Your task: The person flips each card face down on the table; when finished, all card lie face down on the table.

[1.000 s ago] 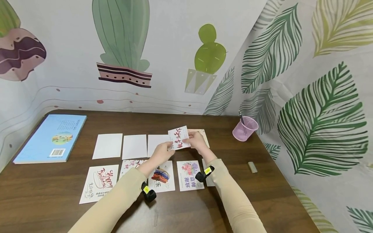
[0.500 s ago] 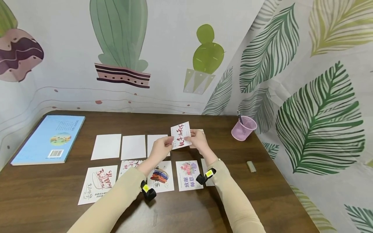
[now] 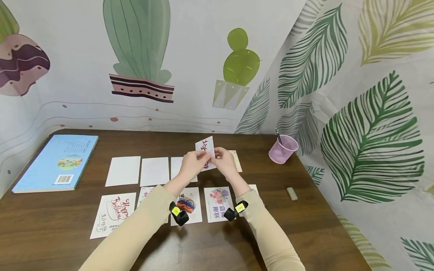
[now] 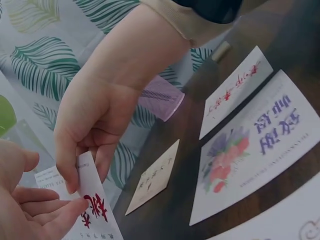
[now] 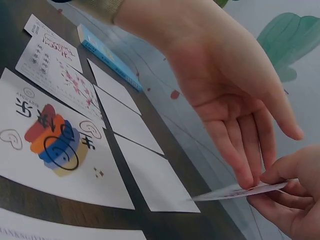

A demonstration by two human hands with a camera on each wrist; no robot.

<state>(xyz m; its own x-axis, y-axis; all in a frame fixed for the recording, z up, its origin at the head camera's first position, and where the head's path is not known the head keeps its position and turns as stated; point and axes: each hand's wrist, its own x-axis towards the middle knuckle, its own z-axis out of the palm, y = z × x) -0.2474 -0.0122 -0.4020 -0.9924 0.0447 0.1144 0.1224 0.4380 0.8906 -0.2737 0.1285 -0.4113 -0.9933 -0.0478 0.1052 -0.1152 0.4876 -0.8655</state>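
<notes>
A white card with red brush-style characters is held tilted above the back row of cards. My right hand pinches its edge between thumb and fingers, seen near the lower right of the right wrist view. My left hand touches the card with fairly straight fingers, its thumb standing apart. Behind the right hand lies a beige card, partly hidden. Three blank white cards lie to the left in that row; the third is partly covered by my left hand.
A front row holds a Happy Birthday card, a rainbow-striped card, a bouquet card and others partly hidden by arms. A blue book lies left. A pink pen cup and small grey block are right.
The held card has turned and shows narrower. My left hand has moved from pinching its lower left edge to touching it with straighter fingers. Both hands are closer together.
</notes>
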